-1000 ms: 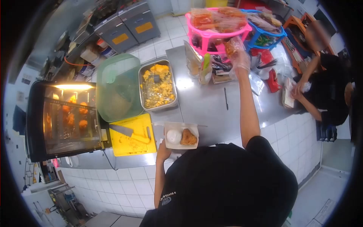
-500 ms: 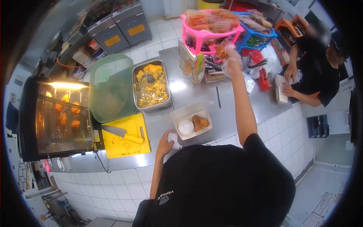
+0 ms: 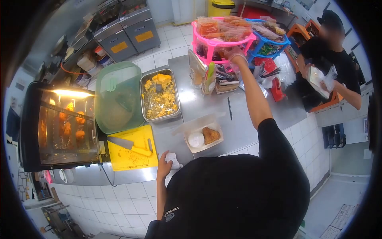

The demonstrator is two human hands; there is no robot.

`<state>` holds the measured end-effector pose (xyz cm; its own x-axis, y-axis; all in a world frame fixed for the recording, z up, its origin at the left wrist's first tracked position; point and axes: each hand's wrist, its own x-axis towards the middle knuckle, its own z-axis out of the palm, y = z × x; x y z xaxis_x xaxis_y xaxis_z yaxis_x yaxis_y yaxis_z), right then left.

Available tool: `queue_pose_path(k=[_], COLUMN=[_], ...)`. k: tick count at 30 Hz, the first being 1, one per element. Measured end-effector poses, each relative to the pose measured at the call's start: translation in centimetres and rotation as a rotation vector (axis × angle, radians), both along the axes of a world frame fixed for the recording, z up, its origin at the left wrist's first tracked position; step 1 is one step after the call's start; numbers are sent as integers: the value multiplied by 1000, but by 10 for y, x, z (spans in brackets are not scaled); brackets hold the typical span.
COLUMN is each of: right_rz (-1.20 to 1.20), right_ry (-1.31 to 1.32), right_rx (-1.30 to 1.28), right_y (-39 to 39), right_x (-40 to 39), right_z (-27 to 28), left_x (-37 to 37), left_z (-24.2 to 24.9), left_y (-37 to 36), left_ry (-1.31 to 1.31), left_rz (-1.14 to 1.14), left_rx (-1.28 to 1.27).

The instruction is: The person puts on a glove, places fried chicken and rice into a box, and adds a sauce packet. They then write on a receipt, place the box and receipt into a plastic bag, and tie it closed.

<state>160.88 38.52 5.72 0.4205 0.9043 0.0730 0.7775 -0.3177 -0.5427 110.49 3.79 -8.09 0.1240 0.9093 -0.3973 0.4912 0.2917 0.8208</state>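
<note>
Just below the middle of the frame, an open paper box [image 3: 193, 147] sits on the desk [image 3: 207, 108], with a white round item [image 3: 195, 139] on its left side and a brown fried piece [image 3: 211, 135] touching or just beside it. The left hand [image 3: 164, 166], bare, is at the desk's near edge, left of the box, its fingers closed on a crumpled white paper [image 3: 172, 161]. The right hand [image 3: 235, 55], in a clear glove, reaches up to the pink basket [image 3: 223, 43] at top centre — its fingers are partly hidden there, so whether they grip anything I cannot tell. Bagged orange food fills the basket's top; a blue basket [image 3: 267, 43] stands just right of it. A black pen [image 3: 229, 108] lies between the box and the right forearm. Left of centre, a metal tray [image 3: 178, 104] holds yellow pieces, and a knife [image 3: 129, 145] rests on the yellow board [image 3: 140, 162] below.
</note>
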Motion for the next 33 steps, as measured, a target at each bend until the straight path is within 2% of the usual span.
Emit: queue_pose_path(k=[3,5,7,9,12,14,16,19,20,22,25,28,33], right_rz=[65,172,133,-45,80,107,180,86,87,88,174,289,304], right_ry=[-103,-361,-388,-176,-52,-85,-125,467,799,1462,1794,1762,1533], right_rx=[85,22,-6,9,390,492,592,557,554,520,489,311,309], right_y=[6,42,37,13,-3,0,3,5,-4,-56,-102,-126,-144], right_x=[9,48,47,38,47,56,72,83,84,38,6,-6,-23], right_z=[-7,-57,-48,-22,-28,-30,-45,-54,-59,-23,-3,2,6], left_x=[9,12,14,20,23,23,32,44,48,57,67,77,84], left_z=[9,15,16,13,1,-10,2,2,1,-2,-3,0,-2], left_y=[12,14,10,7,-6,-4,-7,-5,-4,-3,-4,-4,-2], left_ry=[-2,-5,-52,-46,72,50,1,-48,-64,-96,-85,-26,-12], left_rz=[2,22,93,132,93,75,104,175,191,221,221,200,199], left_rx=[44,74,12,1,90,63,-25,1,-4,-13,7,-4,56])
